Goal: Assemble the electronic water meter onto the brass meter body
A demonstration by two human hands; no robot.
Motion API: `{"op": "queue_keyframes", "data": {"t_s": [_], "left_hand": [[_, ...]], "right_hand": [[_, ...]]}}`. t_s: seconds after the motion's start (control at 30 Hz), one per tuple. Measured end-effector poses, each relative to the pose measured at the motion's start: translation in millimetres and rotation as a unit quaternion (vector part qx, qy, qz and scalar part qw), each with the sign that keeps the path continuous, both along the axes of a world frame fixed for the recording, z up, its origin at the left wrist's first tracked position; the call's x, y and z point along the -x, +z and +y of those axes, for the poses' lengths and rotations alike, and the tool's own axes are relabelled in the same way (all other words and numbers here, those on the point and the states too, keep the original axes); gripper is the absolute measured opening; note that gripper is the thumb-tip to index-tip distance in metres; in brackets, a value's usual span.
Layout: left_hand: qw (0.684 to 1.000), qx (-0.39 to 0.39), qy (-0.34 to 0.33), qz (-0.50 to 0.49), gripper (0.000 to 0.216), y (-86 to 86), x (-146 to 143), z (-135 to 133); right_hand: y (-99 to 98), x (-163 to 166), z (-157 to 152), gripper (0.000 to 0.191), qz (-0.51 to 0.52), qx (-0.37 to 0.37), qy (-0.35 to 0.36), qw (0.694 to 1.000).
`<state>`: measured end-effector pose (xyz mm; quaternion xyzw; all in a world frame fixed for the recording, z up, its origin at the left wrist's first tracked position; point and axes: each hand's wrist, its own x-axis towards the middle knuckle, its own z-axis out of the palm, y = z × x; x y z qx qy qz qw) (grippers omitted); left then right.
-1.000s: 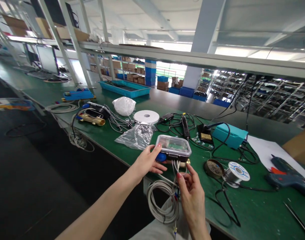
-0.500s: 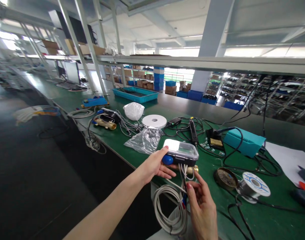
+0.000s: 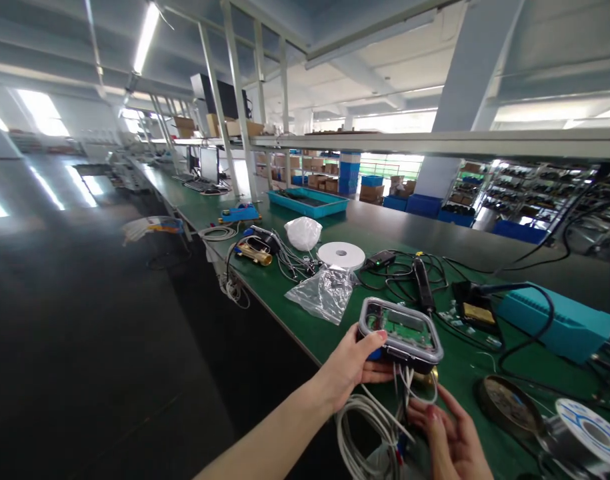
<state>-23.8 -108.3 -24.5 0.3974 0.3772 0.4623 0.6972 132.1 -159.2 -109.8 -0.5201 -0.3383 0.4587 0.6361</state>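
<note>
My left hand [image 3: 357,367] grips a black box with a clear lid [image 3: 402,332], thumb on the lid's near edge and fingers beneath. Through the lid shows a green circuit board [image 3: 397,328]. A brass pipe fitting [image 3: 427,377] sits under the box, mostly hidden, and a blue part shows by my fingers. Grey and white cables [image 3: 407,383] come out of the box's front side. Close below the fitting, my right hand [image 3: 452,430] has its fingers curled around these cables. A coil of grey cable [image 3: 359,433] hangs below the box, beyond the bench edge.
Right of the box lie a round tin [image 3: 509,407], a solder spool [image 3: 585,433] and a teal soldering station [image 3: 559,320]. Behind it are a clear plastic bag [image 3: 325,297], a white disc reel [image 3: 341,255] and a black handheld tool [image 3: 423,285]. Another brass assembly [image 3: 255,252] lies left.
The view has swung left, so the bench things appear shifted right. The box has tilted, and its circuit board now shows through the lid. Both hands stay at the box and cables.
</note>
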Motion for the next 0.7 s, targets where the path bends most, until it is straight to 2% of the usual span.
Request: {"op": "queue_keyframes", "data": {"t_s": [0.1, 0.17, 0.23, 0.3, 0.4, 0.5, 0.7], "left_hand": [[0.999, -0.012, 0.032, -0.010, 0.048, -1.6, -8.0, -7.8], [0.997, -0.053, 0.057, 0.011, 0.049, 0.1, -14.5, -16.1], [0.988, -0.127, 0.073, 0.051, 0.052, 3.4, -21.5, -26.2], [0.977, -0.178, 0.072, 0.096, 0.062, 6.4, -28.6, -36.5], [0.969, -0.179, 0.064, 0.159, 0.083, 6.9, -38.6, -49.1], [0.957, -0.178, 0.071, 0.217, 0.094, 5.1, -46.4, -56.6], [0.944, -0.185, 0.060, 0.265, 0.100, 11.7, -54.1, -61.4]], "right_hand": [[-1.4, -8.2, 3.6, 0.085, 0.039, -0.022, -0.015, 0.999], [-4.8, -13.5, 6.3, 0.086, 0.069, -0.025, -0.003, 0.997], [-8.6, -19.5, 8.2, 0.079, 0.096, -0.029, 0.005, 0.995], [-10.2, -24.6, 8.0, 0.064, 0.104, -0.029, -0.008, 0.994], [-5.4, -27.0, 3.1, 0.055, 0.107, 0.002, -0.057, 0.993], [2.8, -24.4, -3.6, 0.060, 0.146, 0.036, -0.076, 0.986], [7.3, -22.1, -9.0, 0.066, 0.047, -0.017, -0.087, 0.995]]}}
